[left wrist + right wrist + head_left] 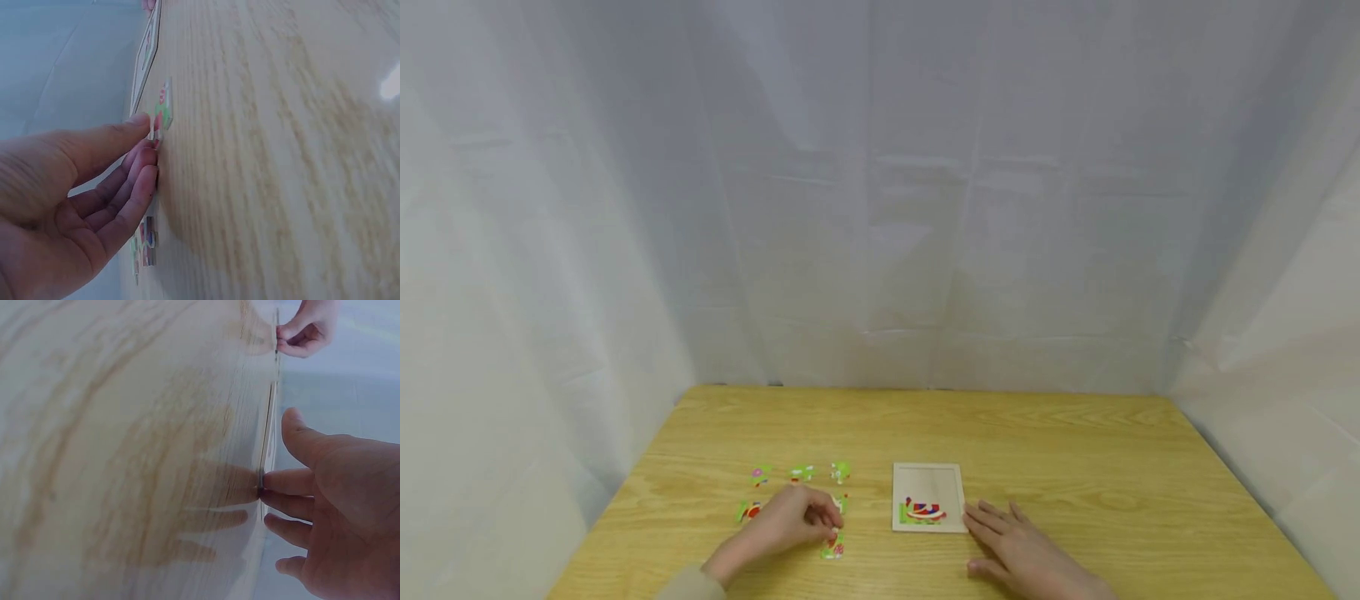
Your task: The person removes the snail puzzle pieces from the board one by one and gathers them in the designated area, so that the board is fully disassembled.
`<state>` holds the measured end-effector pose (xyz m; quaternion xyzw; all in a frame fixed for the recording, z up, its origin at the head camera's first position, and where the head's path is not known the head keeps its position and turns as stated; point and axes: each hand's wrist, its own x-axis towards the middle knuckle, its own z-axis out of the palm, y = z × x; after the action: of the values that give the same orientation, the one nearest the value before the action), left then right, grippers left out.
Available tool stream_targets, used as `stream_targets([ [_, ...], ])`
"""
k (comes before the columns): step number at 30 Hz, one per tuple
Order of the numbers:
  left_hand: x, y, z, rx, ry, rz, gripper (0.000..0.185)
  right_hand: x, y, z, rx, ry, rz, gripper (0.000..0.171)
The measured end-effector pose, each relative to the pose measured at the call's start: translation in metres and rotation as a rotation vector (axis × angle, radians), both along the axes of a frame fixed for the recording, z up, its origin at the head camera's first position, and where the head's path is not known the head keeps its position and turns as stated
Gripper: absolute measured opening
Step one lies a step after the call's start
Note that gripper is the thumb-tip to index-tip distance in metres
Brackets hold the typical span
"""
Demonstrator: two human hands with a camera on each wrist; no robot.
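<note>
At the lower left of the head view, loose puzzle pieces (802,473) lie scattered on the wooden table (1075,450), mostly green with spots of red and white. Three sit in a row toward the back, one shows at the left of the wrist, and others lie partly under the hand.

The left hand (790,521) rests among them, low in the frame and left of centre. Its fingers are curled down to the tabletop, and thumb and fingertips pinch a small piece (835,523) at the right edge of the cluster. In the left wrist view the thumb (115,134) and the curled fingers (134,181) meet on that piece (155,131) right at the table surface. Another green and red piece (164,103) lies just beyond it, and more pieces show at the bottom of that frame.

Right of centre in the head view sits a pale wooden puzzle tray (928,479), flat on the table. A few red, blue and green pieces (922,510) are already seated along its near edge.

Farthest right, the right hand (1011,546) lies palm down, fingers straight and slightly spread, holding nothing. Its fingertips touch the near right corner of the tray. The right wrist view shows the fingers (294,482) against the tray's thin edge (267,434).
</note>
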<state>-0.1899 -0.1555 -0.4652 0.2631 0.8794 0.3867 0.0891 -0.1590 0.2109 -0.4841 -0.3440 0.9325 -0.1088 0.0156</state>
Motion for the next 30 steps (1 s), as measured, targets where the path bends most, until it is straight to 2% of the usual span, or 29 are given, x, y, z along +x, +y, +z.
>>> stream_targets([
  [4, -0.004, 0.0, 0.006, -0.03, 0.022, 0.019, 0.009, 0.0, 0.0, 0.0, -0.007, 0.029, 0.012, 0.063],
  [9, -0.011, -0.001, 0.013, -0.041, 0.031, 0.046, 0.018, 0.0, 0.0, 0.003, 0.005, -0.004, 0.002, 0.065],
  [19, -0.027, 0.006, 0.024, -0.002, 0.032, 0.0, 0.026, 0.0, 0.0, 0.004, 0.017, -0.042, -0.007, 0.066],
  [26, -0.036, 0.019, 0.035, -0.003, 0.019, 0.001, 0.028, -0.001, 0.001, 0.002, 0.02, -0.061, -0.014, 0.067],
  [30, -0.042, 0.029, 0.038, -0.013, 0.047, -0.015, 0.028, -0.002, 0.001, 0.001, 0.025, -0.071, -0.018, 0.068],
])
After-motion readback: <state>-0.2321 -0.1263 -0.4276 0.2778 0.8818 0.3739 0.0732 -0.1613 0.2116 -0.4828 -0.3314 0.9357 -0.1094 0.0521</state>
